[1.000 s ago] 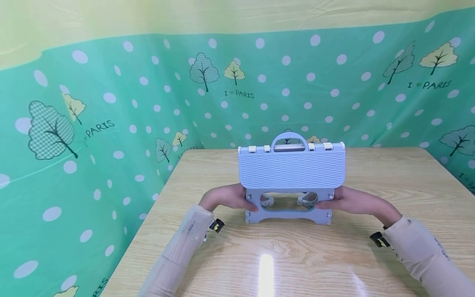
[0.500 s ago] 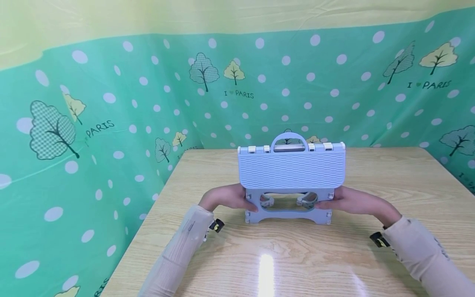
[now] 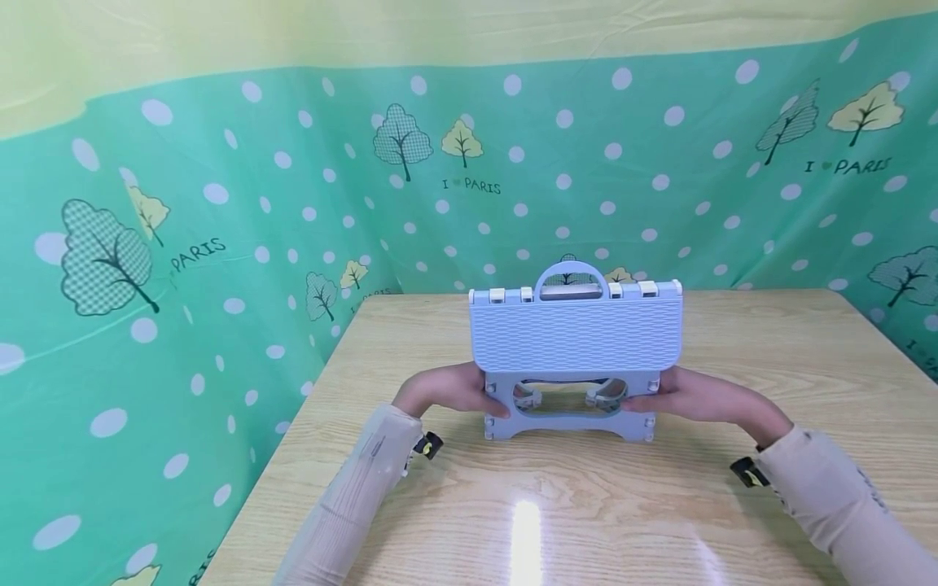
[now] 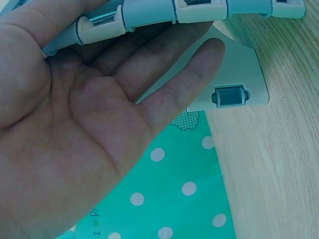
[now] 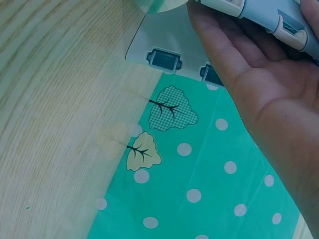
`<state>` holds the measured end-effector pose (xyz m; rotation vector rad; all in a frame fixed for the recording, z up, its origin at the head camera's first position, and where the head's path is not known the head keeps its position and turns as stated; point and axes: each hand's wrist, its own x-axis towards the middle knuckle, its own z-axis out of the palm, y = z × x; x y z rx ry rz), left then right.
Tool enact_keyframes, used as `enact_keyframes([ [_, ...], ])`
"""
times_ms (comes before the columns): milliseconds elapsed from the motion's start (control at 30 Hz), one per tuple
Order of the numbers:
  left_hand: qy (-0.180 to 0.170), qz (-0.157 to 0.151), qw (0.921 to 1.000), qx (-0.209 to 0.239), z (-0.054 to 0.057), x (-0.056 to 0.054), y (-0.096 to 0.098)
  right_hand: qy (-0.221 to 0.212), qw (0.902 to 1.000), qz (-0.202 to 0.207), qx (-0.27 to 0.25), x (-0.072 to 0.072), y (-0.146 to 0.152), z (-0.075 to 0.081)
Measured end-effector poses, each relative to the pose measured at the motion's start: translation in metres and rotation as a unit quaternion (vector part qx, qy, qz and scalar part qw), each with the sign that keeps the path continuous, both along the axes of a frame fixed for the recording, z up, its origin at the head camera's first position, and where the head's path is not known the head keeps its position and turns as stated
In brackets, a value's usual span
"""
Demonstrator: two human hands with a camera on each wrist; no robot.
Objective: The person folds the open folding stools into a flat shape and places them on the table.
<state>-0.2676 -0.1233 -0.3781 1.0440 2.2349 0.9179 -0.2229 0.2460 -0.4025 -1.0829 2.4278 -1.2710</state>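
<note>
Both left grip (image 3: 462, 387) and right grip (image 3: 689, 395) clamp the weave-textured, arch-handled blue plastic stool (image 3: 575, 334).

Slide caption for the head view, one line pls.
Left hand and right hand grip a pale blue folding stool by its sides on a wooden table.

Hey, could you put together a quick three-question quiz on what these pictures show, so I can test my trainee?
1. Multiple choice: the left hand and right hand hold the blue stool by
a) the textured top
b) the sides of its lower panel
c) the bottom feet
2. True or false: neither hand touches the arched handle.
3. Fill in the blank: the city printed on the green cloth beyond the table is ____.

Key: 1. b. 2. True. 3. Paris.
</note>
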Motion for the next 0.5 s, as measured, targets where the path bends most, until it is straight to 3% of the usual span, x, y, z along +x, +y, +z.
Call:
enact_keyframes([
  [500, -0.007, -0.002, 1.0, 0.003, 0.0011, 0.0015, 0.0, 0.006, 0.9999, 0.009, -0.001, 0.0006, 0.0001, 0.0011],
])
